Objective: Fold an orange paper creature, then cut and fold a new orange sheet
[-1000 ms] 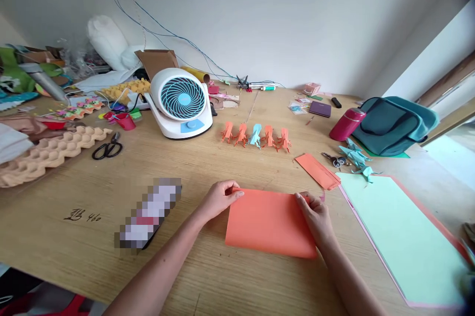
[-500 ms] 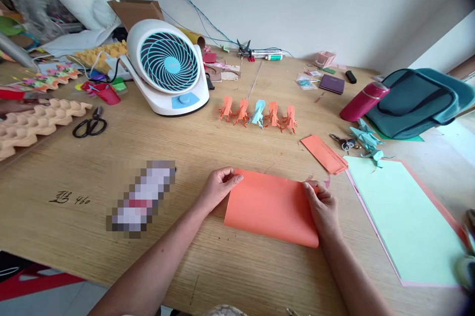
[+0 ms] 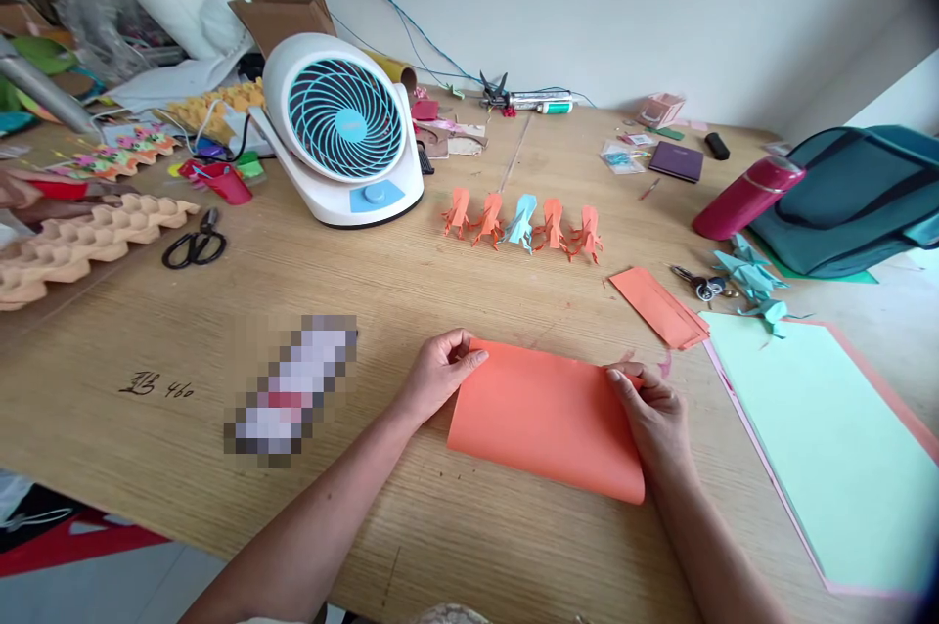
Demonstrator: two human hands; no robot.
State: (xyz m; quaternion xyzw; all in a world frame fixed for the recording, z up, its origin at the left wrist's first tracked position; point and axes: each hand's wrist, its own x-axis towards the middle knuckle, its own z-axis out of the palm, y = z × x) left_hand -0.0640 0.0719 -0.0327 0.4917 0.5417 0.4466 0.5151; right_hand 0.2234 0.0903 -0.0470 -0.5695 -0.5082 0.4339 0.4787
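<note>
L hand [image 3: 442, 373] & R hand [image 3: 656, 419] pinch orange sheet [image 3: 547, 419], prob. folded double

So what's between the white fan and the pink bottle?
In the head view, a row of five folded paper figures stands on the table between the fan and the bottle: four orange, the middle one light blue.

A plain orange-red sheet of paper [image 3: 547, 419] was held near its far corners, slightly askew over the table [image 3: 411, 546], its smooth face turned up and its near edge softly rounded.
</note>
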